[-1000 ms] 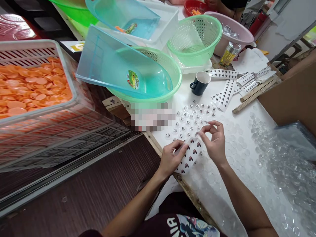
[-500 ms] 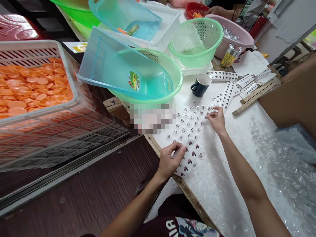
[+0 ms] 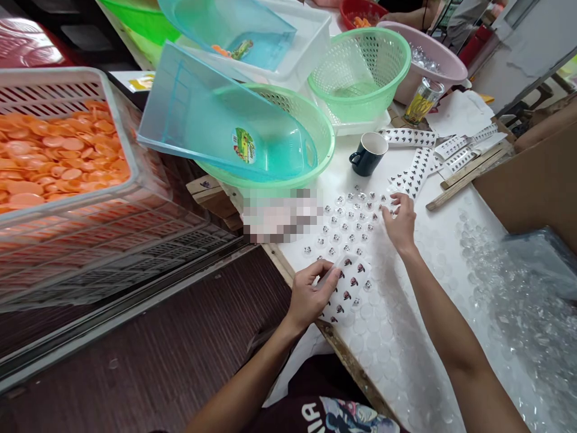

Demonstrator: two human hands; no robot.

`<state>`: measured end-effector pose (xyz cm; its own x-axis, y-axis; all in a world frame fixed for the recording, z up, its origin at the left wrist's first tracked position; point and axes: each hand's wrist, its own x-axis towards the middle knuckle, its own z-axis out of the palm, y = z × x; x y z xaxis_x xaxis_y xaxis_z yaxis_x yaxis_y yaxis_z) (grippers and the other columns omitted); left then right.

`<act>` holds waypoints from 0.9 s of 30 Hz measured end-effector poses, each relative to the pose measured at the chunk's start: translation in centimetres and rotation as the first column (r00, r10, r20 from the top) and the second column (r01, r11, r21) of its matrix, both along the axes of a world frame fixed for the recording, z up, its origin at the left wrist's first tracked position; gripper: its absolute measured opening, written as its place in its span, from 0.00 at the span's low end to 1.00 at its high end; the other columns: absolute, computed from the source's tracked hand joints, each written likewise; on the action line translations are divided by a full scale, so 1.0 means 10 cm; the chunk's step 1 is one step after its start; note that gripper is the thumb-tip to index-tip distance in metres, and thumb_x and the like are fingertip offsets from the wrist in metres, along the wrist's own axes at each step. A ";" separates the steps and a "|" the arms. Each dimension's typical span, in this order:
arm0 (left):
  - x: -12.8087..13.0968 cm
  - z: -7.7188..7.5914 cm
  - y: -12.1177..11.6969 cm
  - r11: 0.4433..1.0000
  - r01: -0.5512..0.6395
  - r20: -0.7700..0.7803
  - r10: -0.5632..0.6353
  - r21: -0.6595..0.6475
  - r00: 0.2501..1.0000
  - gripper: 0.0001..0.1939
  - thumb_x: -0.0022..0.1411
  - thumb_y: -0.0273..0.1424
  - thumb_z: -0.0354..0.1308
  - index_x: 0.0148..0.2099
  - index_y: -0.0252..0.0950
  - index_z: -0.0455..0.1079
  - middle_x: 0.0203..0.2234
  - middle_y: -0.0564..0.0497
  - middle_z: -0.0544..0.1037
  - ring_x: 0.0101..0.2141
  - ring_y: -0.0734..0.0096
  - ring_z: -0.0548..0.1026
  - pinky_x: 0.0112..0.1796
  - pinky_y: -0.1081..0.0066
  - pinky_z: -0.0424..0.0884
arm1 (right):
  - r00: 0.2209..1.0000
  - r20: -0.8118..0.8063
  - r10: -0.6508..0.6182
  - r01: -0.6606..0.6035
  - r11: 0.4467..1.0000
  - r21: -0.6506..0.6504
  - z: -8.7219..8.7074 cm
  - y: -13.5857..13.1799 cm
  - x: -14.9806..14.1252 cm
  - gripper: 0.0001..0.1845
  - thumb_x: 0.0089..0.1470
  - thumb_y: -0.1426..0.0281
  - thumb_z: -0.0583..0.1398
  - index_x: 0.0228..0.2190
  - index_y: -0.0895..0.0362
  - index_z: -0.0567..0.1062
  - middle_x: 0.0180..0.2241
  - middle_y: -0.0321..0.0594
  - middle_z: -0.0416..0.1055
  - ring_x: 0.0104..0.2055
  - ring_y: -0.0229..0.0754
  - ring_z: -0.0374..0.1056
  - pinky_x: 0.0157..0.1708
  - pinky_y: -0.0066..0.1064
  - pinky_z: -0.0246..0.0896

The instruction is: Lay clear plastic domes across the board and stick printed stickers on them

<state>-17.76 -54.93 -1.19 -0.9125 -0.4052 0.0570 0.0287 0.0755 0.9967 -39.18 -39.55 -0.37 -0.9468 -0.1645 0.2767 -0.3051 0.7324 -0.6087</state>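
Observation:
My left hand [image 3: 314, 293] pinches a white sticker sheet [image 3: 350, 294] printed with rows of small dark turtle-like pictures. The sheet is tilted above the near edge of the white table. My right hand [image 3: 401, 221] is farther out, thumb and fingers apart, low over the far right end of a group of clear discs [image 3: 345, 227]. Many of these discs carry small black-and-white animal stickers. A disc under the right fingertips is partly hidden. Plain clear discs [image 3: 372, 343] lie beside and below the right forearm.
A dark mug [image 3: 368, 154] stands beyond the discs, near more sticker strips [image 3: 417, 171] and wooden sticks [image 3: 469, 174]. Green baskets [image 3: 360, 72] and a blue tray [image 3: 216, 120] are at the back. A crate of orange discs [image 3: 58, 150] stands left; loose clear pieces [image 3: 527, 337] pile up right.
My right hand has moved from the sheet's edge out to the far right discs, and its pinched fingers have parted. The left hand has kept hold of the sticker sheet, almost still.

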 end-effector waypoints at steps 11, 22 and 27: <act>-0.01 -0.01 0.00 1.000 0.002 -0.018 -0.002 -0.002 1.000 0.12 0.63 0.36 0.58 0.28 0.36 0.68 0.21 0.55 0.69 0.25 0.74 0.66 0.29 0.74 0.64 | 0.920 0.391 -0.001 0.074 0.982 -0.173 0.02 0.29 -0.05 0.08 0.44 0.64 0.63 0.25 0.56 0.75 0.29 0.40 0.76 0.32 0.43 0.69 0.39 0.37 0.63; 0.00 -0.04 0.01 1.000 -0.009 -0.037 0.008 -0.002 0.999 0.11 0.64 0.34 0.58 0.29 0.35 0.69 0.22 0.55 0.69 0.26 0.74 0.66 0.30 0.74 0.63 | 0.989 0.124 -0.082 0.062 0.985 0.158 0.09 0.15 0.07 0.10 0.54 0.67 0.60 0.39 0.55 0.69 0.37 0.40 0.72 0.37 0.43 0.66 0.51 0.45 0.54; 0.00 -0.06 0.01 0.999 -0.033 -0.031 0.033 0.012 0.999 0.11 0.64 0.34 0.58 0.29 0.35 0.69 0.22 0.55 0.69 0.25 0.75 0.66 0.29 0.75 0.63 | 0.935 0.268 0.232 -0.179 0.962 -0.205 0.42 0.08 0.72 0.16 0.60 0.55 0.58 0.37 0.55 0.74 0.37 0.41 0.74 0.37 0.42 0.67 0.40 0.35 0.60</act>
